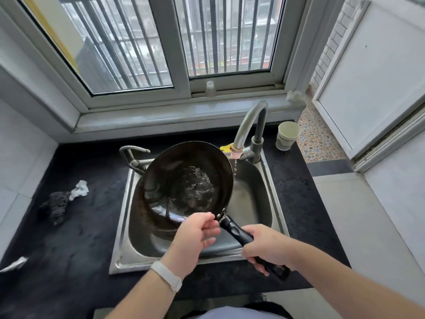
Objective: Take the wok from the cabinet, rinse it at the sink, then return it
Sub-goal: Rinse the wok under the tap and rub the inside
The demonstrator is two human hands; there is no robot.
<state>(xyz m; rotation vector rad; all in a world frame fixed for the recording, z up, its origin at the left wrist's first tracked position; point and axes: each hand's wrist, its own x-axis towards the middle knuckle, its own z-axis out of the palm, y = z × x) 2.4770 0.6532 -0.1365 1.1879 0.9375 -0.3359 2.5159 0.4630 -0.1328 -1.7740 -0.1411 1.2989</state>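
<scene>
Wok (184, 180) holding pooled water, tilted above the sink (253, 199), right-hand grip (264, 247) curled round its black handle (234, 231), left-hand grip (195, 233) at the near rim, fingers loosely bent, pinch unclear, tap (250, 120) dripping behind the sink.

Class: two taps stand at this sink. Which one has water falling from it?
The tall gooseneck tap, right of the wok; drops fall from its pink nozzle. The small left tap shows none.
</scene>
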